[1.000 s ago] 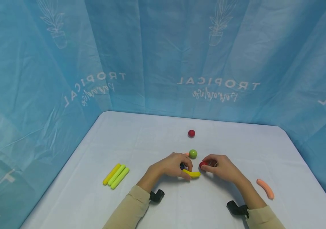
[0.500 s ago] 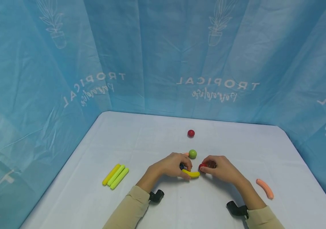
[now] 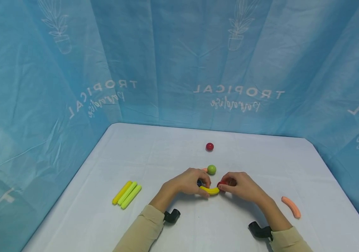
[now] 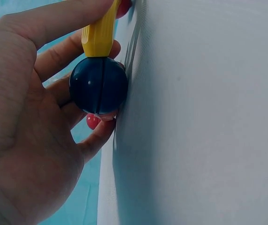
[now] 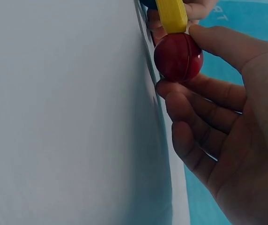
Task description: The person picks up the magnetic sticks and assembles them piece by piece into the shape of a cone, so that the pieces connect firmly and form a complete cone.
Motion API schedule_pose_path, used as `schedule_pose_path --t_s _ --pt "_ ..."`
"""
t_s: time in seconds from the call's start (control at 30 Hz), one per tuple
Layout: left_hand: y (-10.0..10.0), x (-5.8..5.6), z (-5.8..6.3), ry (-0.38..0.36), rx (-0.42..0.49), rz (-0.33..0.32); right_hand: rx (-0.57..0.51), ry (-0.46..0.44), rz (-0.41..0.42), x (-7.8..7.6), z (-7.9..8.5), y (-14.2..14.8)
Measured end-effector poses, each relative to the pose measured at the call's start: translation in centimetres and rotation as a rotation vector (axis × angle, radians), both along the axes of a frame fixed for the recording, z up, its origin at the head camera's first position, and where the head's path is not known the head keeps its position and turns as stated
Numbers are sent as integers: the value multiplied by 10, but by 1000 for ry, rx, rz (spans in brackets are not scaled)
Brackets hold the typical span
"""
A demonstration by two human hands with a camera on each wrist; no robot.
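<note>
In the head view my left hand (image 3: 191, 180) pinches a short curved yellow rod (image 3: 210, 191) between thumb and fingers. A dark blue ball (image 4: 99, 86) with a seam sits against the rod's left end, within the curl of that hand. My right hand (image 3: 241, 185) holds a glossy red ball (image 5: 177, 57) between thumb and fingertips. That ball meets the rod's right end in the right wrist view. Just beyond the left fingers lies a green ball (image 3: 212, 169), and beside it shows the end of a salmon-coloured rod (image 3: 204, 169), mostly hidden by the hand.
Farther back on the white table (image 3: 166, 140) is another red ball (image 3: 209, 147). To the left lie a straight yellow rod (image 3: 122, 193) and two yellow-green rods (image 3: 131, 197) side by side. A curved salmon rod (image 3: 291, 207) rests at the right. Blue curtains (image 3: 179, 63) surround the table.
My right hand has brought the red ball slightly left, closing the small gap to the yellow rod's end. The left hand keeps its grip in nearly the same place.
</note>
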State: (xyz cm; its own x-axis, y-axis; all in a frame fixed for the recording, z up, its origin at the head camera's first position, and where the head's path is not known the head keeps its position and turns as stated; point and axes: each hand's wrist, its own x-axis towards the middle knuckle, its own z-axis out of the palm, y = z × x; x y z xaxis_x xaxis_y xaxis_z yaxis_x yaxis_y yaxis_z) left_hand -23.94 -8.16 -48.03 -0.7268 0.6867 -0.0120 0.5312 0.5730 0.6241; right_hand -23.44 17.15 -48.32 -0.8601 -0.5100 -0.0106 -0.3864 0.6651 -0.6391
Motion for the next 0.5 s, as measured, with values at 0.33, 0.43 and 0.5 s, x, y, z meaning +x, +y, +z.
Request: schedule_pose_path --t_s 0.33,0.43,0.5 --pt "0 -1 -1 19 -9 -9 13 16 10 2 0 -3" --pt "0 -1 -2 23 -9 -7 11 22 20 2 -1 -3" --pt "1 -1 -2 14 4 -2 15 23 22 2 -1 -2"
